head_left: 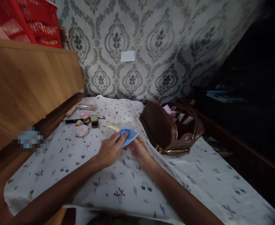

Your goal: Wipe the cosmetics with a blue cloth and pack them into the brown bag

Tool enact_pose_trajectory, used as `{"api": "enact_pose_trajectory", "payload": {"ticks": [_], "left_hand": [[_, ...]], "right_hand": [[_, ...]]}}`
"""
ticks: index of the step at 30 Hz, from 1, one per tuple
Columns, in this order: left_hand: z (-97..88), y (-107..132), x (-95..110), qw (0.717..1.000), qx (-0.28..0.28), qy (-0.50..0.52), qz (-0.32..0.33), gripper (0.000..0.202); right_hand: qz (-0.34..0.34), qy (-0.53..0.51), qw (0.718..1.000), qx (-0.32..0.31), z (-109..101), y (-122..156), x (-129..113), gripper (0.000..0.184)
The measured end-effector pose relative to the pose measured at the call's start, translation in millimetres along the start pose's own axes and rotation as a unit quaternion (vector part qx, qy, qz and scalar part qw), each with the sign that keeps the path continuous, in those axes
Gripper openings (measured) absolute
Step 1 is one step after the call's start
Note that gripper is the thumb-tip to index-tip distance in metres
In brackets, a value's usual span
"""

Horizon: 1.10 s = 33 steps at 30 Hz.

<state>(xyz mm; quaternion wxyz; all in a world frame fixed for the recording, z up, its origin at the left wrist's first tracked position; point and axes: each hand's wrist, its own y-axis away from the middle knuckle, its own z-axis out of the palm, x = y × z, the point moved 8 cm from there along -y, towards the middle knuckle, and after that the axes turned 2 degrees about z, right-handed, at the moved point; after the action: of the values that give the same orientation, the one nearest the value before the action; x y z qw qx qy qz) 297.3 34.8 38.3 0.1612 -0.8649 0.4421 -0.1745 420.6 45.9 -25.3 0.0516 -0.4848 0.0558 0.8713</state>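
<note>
My left hand (pixel 110 149) and my right hand (pixel 140 150) meet over a table covered with a white patterned cloth (pixel 118 184). Both hands are closed on a small blue round pad (pixel 128 136), the left thumb pressing on top of it and the right fingers under its right edge. A cream-coloured flat piece (pixel 113 126) lies on the cloth just behind the pad.
An open brown bag (pixel 165 128) with items inside stands to the right. Several small cosmetics (pixel 87 120), among them a round pink compact (pixel 82 131) and a tube (pixel 87 107), lie at the left rear. A wooden panel (pixel 27 84) with a red crate (pixel 34 20) rises at left.
</note>
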Motion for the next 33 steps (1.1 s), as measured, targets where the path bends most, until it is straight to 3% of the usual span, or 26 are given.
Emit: {"api": "enact_pose_trajectory", "payload": {"ticks": [3,6,8,10,13,15,17,19,21,23,26,30,33], "left_hand": [[-19.6,-6.9,-31.6,0.996,0.035,-0.056,-0.056,0.059],[-50.9,-7.2,-65.9,0.983,0.129,-0.044,-0.12,0.055],[-60.9,-2.5,-73.2,0.976,0.179,-0.025,-0.123,0.051],[-53.2,2.7,-62.6,0.981,0.174,-0.02,-0.082,0.048],[-17.0,9.5,-25.8,0.996,0.071,-0.024,0.037,0.051],[0.1,12.3,-11.0,0.996,0.024,-0.022,0.08,0.054],[-1.8,8.6,-17.8,0.998,0.036,-0.004,0.046,0.057],[-18.5,2.5,-40.8,0.994,0.092,0.043,-0.032,0.056],[-37.7,-0.6,-68.0,0.974,0.156,0.118,-0.113,0.048],[-47.6,-1.9,-87.2,0.947,0.184,0.207,-0.162,0.042],[-43.7,-4.0,-92.0,0.919,0.148,0.324,-0.169,0.039],[-21.7,-1.5,-81.8,0.881,0.068,0.431,-0.183,0.041],[-9.7,4.1,-85.0,0.852,0.084,0.468,-0.221,0.043]], "right_hand": [[0.053,-0.03,0.998,-0.004,-0.7,3.5,1.9,0.029],[0.109,-0.065,0.992,-0.007,0.9,4.8,5.4,0.023],[0.146,-0.089,0.985,-0.013,3.8,5.5,10.9,0.018],[0.174,-0.116,0.977,-0.033,8.7,6.5,16.8,0.015],[0.176,-0.138,0.972,-0.068,12.8,7.5,20.8,0.015],[0.185,-0.149,0.967,-0.089,14.4,9.6,22.7,0.014],[0.215,-0.182,0.953,-0.116,18.4,13.7,24.3,0.014],[0.241,-0.224,0.934,-0.138,23.1,17.7,22.8,0.015],[0.246,-0.243,0.928,-0.14,24.9,19.0,19.5,0.017],[0.245,-0.223,0.935,-0.129,24.4,18.8,18.8,0.018],[0.236,-0.149,0.954,-0.105,20.9,17.0,20.8,0.019],[0.189,-0.073,0.976,-0.075,13.5,12.2,15.2,0.028],[0.107,-0.007,0.993,-0.057,6.2,6.3,1.2,0.041]]}}
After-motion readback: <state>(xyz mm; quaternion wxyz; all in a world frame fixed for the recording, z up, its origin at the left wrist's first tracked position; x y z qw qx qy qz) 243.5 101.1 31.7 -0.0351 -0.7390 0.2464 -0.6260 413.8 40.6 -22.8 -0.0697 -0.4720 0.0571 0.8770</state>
